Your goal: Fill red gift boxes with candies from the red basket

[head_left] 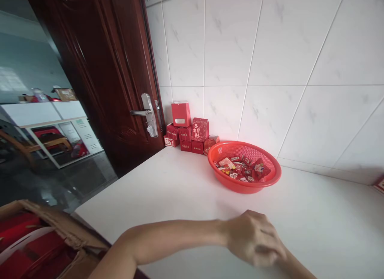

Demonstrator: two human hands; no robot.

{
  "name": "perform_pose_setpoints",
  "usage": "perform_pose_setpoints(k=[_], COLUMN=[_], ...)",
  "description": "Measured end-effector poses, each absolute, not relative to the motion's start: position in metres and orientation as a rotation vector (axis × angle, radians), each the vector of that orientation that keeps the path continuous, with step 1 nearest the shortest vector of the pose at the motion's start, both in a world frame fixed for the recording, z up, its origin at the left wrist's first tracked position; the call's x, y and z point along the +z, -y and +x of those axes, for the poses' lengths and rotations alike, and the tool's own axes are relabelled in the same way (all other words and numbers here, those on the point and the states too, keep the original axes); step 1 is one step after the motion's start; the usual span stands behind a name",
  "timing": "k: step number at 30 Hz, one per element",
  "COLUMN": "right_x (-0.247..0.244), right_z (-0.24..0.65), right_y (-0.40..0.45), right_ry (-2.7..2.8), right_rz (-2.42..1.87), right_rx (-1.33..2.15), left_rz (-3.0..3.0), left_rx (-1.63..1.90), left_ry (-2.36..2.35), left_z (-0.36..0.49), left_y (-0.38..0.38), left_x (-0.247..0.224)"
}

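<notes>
My left hand (pixel 250 237) is over the white tabletop, its arm reaching in from the lower left. Its fingers look curled, though motion smears them, and they overlap my right hand. From the lower right corner comes my right forearm (pixel 295 265); the right hand's fingers are mostly hidden and blurred where the hands meet. Whether anything small lies between them I cannot make out. Just beyond the hands stands a red plastic basket (pixel 271 183), holding several wrapped sweets (pixel 237 167), mostly red.
Against the tiled wall, several red gift boxes (pixel 186 133) are stacked left of the basket. An opened cardboard carton (pixel 51 219) with red items sits at the lower left, by the white tabletop (pixel 168 191). A dark wooden door (pixel 111 71) stands behind the table's left side.
</notes>
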State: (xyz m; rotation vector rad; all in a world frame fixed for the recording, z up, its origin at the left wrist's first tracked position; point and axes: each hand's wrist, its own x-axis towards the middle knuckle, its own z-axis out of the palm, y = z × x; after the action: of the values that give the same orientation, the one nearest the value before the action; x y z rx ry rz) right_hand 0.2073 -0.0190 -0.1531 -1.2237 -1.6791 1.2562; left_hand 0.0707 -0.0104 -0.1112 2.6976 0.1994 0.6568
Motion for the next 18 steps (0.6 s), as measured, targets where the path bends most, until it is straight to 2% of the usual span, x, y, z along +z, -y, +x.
perform_pose_setpoints(k=[4,6,8,9,13,18], right_x=[-0.151,-0.150,-0.152,-0.153,-0.163,-0.178], right_z=[0.206,0.205,0.204,0.204,0.204,0.201], right_y=[0.022,0.023,0.024,0.023,0.021,0.021], right_ry=[1.714,1.725,1.732,1.734,1.717,1.671], right_rz=[-1.244,-1.272,-1.276,-1.274,-1.273,-1.310], right_rx=[1.258,1.276,1.277,1.273,1.272,1.339], left_rz=[2.695,2.659,2.527,2.456,2.244,2.146], left_rx=[1.133,1.298,1.317,1.333,1.348,1.316], left_ry=[-0.500,-0.861,-1.487,-1.651,-2.042,-2.290], left_z=[0.006,-0.030,-0.065,-0.081,-0.133,-0.158], left_y=[-0.046,-0.083,-0.121,-0.140,-0.201,-0.256], left_x=[-0.054,-0.024,0.006,0.020,0.067,0.102])
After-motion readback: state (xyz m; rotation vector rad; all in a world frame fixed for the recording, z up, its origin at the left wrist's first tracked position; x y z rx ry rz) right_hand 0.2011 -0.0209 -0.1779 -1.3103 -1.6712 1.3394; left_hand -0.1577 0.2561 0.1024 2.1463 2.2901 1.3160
